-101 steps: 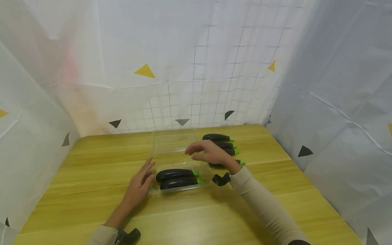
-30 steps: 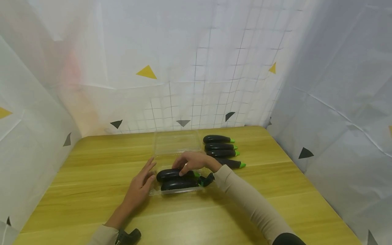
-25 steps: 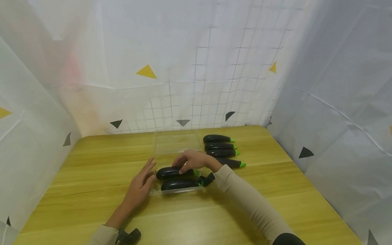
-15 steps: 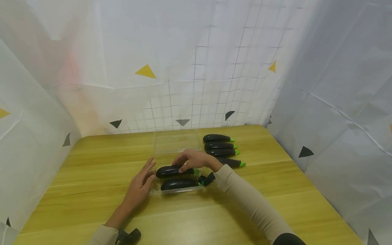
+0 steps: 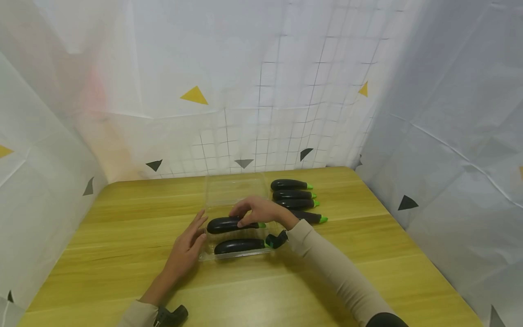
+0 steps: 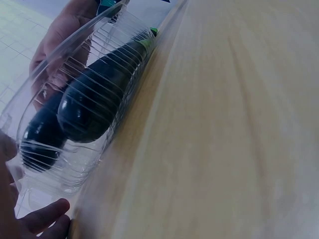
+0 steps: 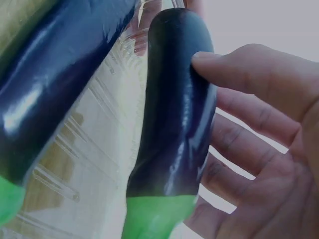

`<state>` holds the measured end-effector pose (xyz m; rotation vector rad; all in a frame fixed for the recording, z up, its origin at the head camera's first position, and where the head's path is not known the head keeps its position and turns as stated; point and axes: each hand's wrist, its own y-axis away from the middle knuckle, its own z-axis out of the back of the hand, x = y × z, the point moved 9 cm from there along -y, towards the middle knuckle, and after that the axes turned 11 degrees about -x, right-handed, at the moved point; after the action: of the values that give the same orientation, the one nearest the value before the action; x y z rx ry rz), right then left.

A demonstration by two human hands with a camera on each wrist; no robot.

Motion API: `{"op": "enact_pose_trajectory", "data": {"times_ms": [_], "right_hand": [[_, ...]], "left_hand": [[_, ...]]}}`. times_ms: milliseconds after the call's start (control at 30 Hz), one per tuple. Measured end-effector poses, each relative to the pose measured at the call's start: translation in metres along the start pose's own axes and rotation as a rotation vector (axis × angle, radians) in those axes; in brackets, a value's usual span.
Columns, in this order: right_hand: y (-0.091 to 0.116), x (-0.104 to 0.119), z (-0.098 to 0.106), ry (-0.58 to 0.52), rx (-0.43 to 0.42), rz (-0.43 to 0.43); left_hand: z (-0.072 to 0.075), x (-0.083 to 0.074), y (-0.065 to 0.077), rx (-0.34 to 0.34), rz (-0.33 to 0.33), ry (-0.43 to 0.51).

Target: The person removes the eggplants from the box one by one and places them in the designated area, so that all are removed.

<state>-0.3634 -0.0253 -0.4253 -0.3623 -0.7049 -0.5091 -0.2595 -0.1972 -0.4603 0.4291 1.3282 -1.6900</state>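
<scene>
My right hand [image 5: 261, 211] grips a dark eggplant [image 5: 222, 225] with a green stem end, thumb on one side and fingers behind it in the right wrist view. This eggplant [image 7: 174, 114] is at the back of a clear plastic clamshell box [image 5: 229, 257]. A second eggplant [image 5: 240, 246] lies along the box's front, with a gap between the two. My left hand [image 5: 185, 247] rests at the box's left end, fingers extended along its wall. In the left wrist view, both eggplants show through the ribbed wall, the front eggplant [image 6: 94, 99] nearer the camera.
The box's transparent lid [image 5: 234, 188] lies folded back behind it. Several more eggplants [image 5: 292, 195] lie in a row on the wooden table [image 5: 253, 290] to the right, the nearest partly hidden by my right wrist. White sheets [image 5: 163, 136] enclose the table's back and sides.
My right hand came down from above the box and took hold of the rear eggplant. It has shifted that eggplant backward, away from the front one. The left hand stays in place.
</scene>
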Motion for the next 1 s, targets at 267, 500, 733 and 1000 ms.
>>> {"op": "enact_pose_trajectory", "data": {"times_ms": [267, 500, 733, 1000], "right_hand": [[0.002, 0.006, 0.005, 0.011, -0.027, 0.014], [0.007, 0.009, 0.011, -0.028, -0.047, -0.024], [0.015, 0.012, 0.018, -0.055, -0.077, -0.047], [0.024, 0.012, 0.023, -0.052, -0.101, -0.077]], "left_hand": [[0.0, -0.001, 0.0, -0.005, -0.006, 0.011], [-0.001, 0.003, 0.0, -0.004, -0.011, -0.014], [0.0, 0.002, 0.0, -0.012, -0.007, -0.02], [-0.001, 0.001, 0.0, -0.002, 0.003, -0.005]]}}
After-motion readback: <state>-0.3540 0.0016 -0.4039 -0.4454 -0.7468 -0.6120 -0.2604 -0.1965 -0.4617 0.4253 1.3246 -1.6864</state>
